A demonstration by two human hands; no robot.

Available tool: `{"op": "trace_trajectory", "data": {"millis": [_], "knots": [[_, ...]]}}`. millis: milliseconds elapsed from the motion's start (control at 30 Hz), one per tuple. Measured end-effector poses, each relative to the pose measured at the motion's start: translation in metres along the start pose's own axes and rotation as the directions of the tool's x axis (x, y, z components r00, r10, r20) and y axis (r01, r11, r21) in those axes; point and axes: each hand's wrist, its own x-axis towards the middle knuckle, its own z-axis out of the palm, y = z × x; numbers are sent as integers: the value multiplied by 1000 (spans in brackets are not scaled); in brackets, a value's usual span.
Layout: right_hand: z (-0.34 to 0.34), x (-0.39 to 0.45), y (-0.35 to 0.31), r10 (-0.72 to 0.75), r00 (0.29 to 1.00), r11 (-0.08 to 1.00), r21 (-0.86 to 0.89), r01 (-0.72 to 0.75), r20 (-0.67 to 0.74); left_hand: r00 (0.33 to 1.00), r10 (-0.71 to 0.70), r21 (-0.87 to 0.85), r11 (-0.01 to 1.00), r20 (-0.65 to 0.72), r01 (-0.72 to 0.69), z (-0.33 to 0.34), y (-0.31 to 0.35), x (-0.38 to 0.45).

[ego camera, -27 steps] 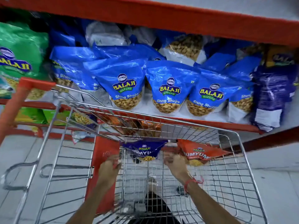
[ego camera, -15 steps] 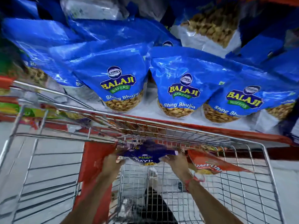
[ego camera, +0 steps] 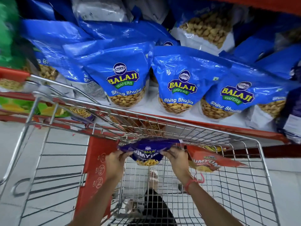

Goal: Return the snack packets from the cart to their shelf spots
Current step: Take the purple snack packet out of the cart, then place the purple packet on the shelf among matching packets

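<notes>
A dark purple snack packet [ego camera: 147, 151] hangs inside the wire cart [ego camera: 244, 185], just below the cart's far rim. My left hand [ego camera: 116, 161] grips its left edge and my right hand [ego camera: 176, 158] grips its right edge. To the right of my right hand, an orange-red snack packet [ego camera: 210, 162] lies against the cart's far wall. Straight ahead stands the red shelf [ego camera: 211, 123], filled with blue Shing Bhujia bags [ego camera: 177, 82].
The cart's red child-seat flap [ego camera: 96, 160] stands left of my left hand. Green packets [ego camera: 9, 38] fill the shelf at far left, dark purple bags [ego camera: 293, 115] at far right. More packets [ego camera: 81, 112] sit on the lower shelf behind the cart rim. Pale floor tiles show through the cart's mesh.
My view has closed in on the shelf. Both hands have taken hold of the purple packet and lifted it a little toward the cart's far rim. The orange-red packet has stayed put.
</notes>
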Motion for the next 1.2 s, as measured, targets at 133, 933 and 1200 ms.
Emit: {"op": "trace_trajectory", "data": {"millis": [133,933,1200], "knots": [[-16,-26,-23,-100,994,994,32,102,-52,994,94,-47,994,-50,-96,-25,17,-19],[-200,-96,-267,-551,727,727,193,659,-409,779,558,-329,706,-286,-627,-193,292,-4],[-277,-84,-381,-615,626,592,243,768,-480,680,566,-366,577,-466,-730,-241,420,21]]}}
